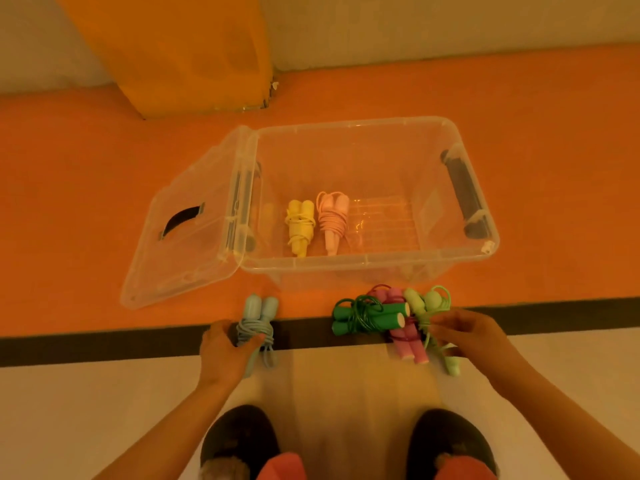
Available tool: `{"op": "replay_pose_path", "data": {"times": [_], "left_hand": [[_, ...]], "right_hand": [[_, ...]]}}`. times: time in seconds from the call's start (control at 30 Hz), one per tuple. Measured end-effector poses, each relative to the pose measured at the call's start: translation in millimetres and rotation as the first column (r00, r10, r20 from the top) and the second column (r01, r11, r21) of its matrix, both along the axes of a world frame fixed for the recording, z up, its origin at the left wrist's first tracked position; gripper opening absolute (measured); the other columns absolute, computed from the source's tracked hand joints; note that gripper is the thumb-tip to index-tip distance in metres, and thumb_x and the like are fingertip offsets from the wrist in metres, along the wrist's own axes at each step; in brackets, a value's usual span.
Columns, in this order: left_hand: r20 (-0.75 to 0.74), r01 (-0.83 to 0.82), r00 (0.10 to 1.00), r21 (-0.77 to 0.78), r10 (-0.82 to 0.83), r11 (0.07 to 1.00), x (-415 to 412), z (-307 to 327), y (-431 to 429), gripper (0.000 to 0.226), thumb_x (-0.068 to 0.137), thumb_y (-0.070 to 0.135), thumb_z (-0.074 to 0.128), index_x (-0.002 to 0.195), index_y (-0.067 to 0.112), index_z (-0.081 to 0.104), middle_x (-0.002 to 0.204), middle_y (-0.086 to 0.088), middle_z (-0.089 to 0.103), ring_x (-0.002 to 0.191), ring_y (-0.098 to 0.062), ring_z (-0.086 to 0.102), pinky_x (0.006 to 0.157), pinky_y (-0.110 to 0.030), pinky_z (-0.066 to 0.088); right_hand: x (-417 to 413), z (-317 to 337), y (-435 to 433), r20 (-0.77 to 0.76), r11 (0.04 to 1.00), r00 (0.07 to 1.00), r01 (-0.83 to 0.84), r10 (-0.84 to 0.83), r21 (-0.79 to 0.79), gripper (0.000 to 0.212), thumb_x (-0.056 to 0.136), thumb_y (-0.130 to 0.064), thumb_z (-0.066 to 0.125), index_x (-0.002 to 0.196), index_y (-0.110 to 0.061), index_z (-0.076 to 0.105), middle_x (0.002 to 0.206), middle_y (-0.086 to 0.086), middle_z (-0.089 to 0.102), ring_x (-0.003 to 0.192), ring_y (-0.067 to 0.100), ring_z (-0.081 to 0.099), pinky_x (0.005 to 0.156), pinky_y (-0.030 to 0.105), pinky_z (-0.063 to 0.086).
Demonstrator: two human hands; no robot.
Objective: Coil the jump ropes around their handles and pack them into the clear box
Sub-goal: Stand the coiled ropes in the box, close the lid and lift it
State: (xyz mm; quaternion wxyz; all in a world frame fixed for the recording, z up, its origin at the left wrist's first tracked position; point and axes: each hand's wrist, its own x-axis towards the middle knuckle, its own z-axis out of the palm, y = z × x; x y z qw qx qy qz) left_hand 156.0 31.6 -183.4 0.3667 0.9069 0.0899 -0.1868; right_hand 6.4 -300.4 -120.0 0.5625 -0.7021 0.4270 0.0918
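Over orange floor (104,202), found clear box (363,261) open, yellow rope (300,226) and pink rope (333,220) side by side inside. Gripped blue rope (258,317) in left hand (221,351) and pinched light green rope (427,303) with right hand (467,332), beside dark green rope (363,315) and magenta rope (408,344). Probably best lifted by wrapped middles to keep coils tight, then laid next to pink rope

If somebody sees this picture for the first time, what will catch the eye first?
The clear box on the orange floor stands out, its lid leaning at its left side, with a yellow rope and a pink rope coiled side by side inside. In front of it, the left hand grips a blue rope. The right hand holds a light green rope, heaped with a dark green rope and a magenta rope.
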Motion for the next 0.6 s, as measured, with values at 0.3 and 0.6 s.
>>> {"op": "replay_pose_path", "data": {"times": [0.3, 0.6], "left_hand": [[-0.257, 0.004, 0.966, -0.009, -0.006, 1.0, 9, -14, 10, 0.032, 0.075, 0.015, 0.081, 0.098, 0.003, 0.064, 0.1, -0.015, 0.068, 0.097, -0.032, 0.064, 0.086, -0.049, 0.052], [-0.505, -0.122, 0.856, -0.406, -0.112, 0.906, -10, 21, -7, 0.035, 0.081, 0.006, 0.072, 0.115, 0.002, 0.063, 0.106, -0.014, 0.07, 0.091, -0.022, 0.068, 0.068, -0.029, 0.056]], "right_hand": [[-23, -61, -8, -0.304, 0.949, 0.942, -0.217, 0.142, -0.23, 0.058, 0.078, -0.023, 0.076, 0.126, 0.0, 0.052, 0.115, 0.02, 0.062, 0.107, 0.036, 0.057, 0.078, 0.031, 0.038], [-28, -56, -17, -0.184, 0.942, 0.983, 0.08, -0.02, 0.325, 0.04, 0.072, -0.008, 0.078, 0.108, -0.002, 0.061, 0.098, 0.016, 0.067, 0.084, 0.023, 0.06, 0.07, 0.03, 0.052]]}}
